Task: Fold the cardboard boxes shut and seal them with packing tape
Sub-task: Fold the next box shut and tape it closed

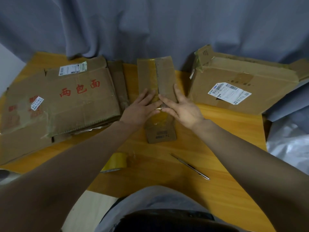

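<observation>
A long narrow cardboard box (164, 76) lies in the middle of the wooden table, its flaps closed and a strip of clear tape (154, 77) running along the top seam. My left hand (142, 108) lies flat on the box's left half, fingers straight. My right hand (180, 104) lies flat on the right half, fingers straight, and the fingertips of both hands meet over the taped seam. A roll of yellow packing tape (117, 162) sits on the table near me, just under my left forearm.
A stack of flattened cardboard boxes (58, 101) with red characters fills the left side of the table (225, 139). A closed larger box (240, 84) with a shipping label stands at the right. A metal pen-like cutter (190, 166) lies near the front. Grey cloth hangs behind.
</observation>
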Demonstrator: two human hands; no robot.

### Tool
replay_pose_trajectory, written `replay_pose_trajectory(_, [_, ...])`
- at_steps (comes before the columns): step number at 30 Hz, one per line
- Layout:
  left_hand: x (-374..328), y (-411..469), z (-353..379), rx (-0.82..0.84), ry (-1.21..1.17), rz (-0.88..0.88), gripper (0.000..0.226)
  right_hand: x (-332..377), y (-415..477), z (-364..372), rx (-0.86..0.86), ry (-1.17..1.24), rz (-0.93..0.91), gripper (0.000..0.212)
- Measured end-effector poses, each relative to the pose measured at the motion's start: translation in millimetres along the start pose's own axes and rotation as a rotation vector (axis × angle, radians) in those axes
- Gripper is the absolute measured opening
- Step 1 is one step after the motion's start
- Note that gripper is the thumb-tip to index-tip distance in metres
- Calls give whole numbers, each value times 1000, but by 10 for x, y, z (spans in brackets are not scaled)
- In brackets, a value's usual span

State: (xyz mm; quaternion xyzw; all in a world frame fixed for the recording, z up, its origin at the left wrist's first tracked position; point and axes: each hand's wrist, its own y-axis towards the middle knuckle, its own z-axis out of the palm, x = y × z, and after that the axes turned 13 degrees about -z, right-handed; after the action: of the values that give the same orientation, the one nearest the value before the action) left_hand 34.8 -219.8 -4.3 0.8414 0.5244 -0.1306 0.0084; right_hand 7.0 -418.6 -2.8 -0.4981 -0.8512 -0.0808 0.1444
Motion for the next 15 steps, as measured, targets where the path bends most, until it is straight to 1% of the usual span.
replay_pose_trajectory(1, [1, 8, 40, -62, 54, 39, 50, 28, -5, 44, -5, -8, 13, 72])
replay_pose_trajectory(3, [43, 29, 122, -132, 145, 72, 48, 89, -6, 97, -30, -78, 21, 75])
replay_pose_trajectory(6, [79, 45, 163, -128, 198, 70, 54, 31, -11, 128, -45, -204, -21, 66])
replay_pose_trajectory(8, [163, 51, 157, -142, 204, 141, 56, -80, -60, 110, -110, -266, -126, 61])
replay_pose_trajectory(11, [311, 50, 140, -204, 251, 273, 51, -232, -143, 115, -170, -297, -248, 57])
replay_pose_trajectory(13, [351, 31, 148, -222, 208, 286, 50, -256, -157, 126, -200, -259, -294, 61])
replay_pose_trajectory(15, [351, 13, 180, -224, 155, 276, 49, -251, -163, 118, -186, -217, -298, 64])
